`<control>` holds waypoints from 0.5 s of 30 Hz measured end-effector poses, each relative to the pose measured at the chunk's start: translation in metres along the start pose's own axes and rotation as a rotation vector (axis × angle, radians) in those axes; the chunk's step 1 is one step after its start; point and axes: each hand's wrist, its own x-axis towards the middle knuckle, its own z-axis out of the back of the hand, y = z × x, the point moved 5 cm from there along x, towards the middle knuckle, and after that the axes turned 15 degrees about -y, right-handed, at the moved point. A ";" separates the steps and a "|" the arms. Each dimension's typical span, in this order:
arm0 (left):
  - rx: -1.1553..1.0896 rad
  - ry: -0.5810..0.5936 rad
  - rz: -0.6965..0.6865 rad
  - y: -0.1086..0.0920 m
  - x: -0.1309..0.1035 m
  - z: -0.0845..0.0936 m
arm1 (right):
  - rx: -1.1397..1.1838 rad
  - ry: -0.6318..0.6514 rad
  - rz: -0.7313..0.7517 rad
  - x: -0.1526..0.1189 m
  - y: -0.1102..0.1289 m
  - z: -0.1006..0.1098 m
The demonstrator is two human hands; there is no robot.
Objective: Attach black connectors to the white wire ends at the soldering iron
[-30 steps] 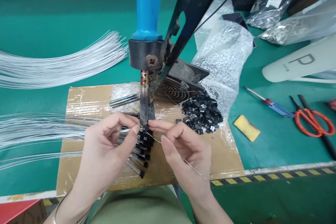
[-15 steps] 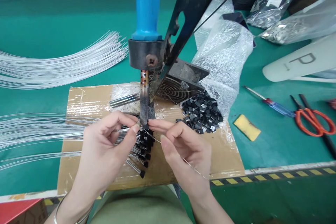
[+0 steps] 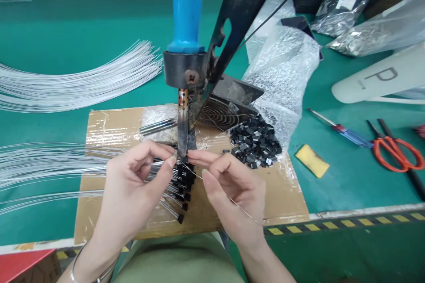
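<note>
My left hand [image 3: 131,192] pinches the end of a thin white wire between thumb and fingertips, just left of the soldering iron's tip. My right hand [image 3: 237,192] is closed on a strand of solder wire [image 3: 245,213], which runs across the palm and up toward the tip; its forefinger reaches the small dark part there. The blue-handled soldering iron [image 3: 187,22] points straight down between both hands. Fingertips partly hide the joint under it. Below lie several white wires [image 3: 40,166] ending in black connectors [image 3: 184,181].
A cardboard sheet [image 3: 282,199] lies under the work. Loose black connectors [image 3: 257,143] are heaped right of the iron, by a fan [image 3: 229,101] and bubble wrap [image 3: 282,66]. Farther right are a yellow sponge [image 3: 312,160], screwdriver [image 3: 352,136] and scissors [image 3: 392,152]. Another wire bundle [image 3: 83,84] lies left.
Both hands keep nearly the same place and grip at the iron's tip. The whole view has shifted very slightly.
</note>
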 end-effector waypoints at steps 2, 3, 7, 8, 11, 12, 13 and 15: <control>0.008 -0.006 0.000 0.000 -0.001 0.001 | 0.005 -0.002 0.005 0.000 0.000 0.000; 0.007 -0.010 0.001 0.000 -0.001 0.001 | 0.007 -0.003 0.004 0.000 0.000 -0.001; -0.003 -0.017 -0.008 -0.001 -0.002 0.001 | 0.016 -0.010 0.009 0.000 0.001 0.000; -0.004 -0.013 -0.006 -0.001 -0.002 0.000 | 0.017 -0.011 0.011 0.001 0.001 0.000; -0.003 0.001 -0.001 0.000 -0.001 -0.001 | 0.015 -0.010 0.010 0.001 0.001 0.000; -0.003 0.002 -0.005 0.000 -0.001 -0.001 | 0.017 -0.010 0.011 0.001 0.001 0.000; -0.002 0.002 -0.008 0.000 -0.001 -0.001 | 0.019 -0.010 0.012 0.001 0.000 0.000; -0.001 0.002 -0.013 0.000 -0.001 0.000 | 0.024 -0.014 0.013 0.000 -0.001 0.000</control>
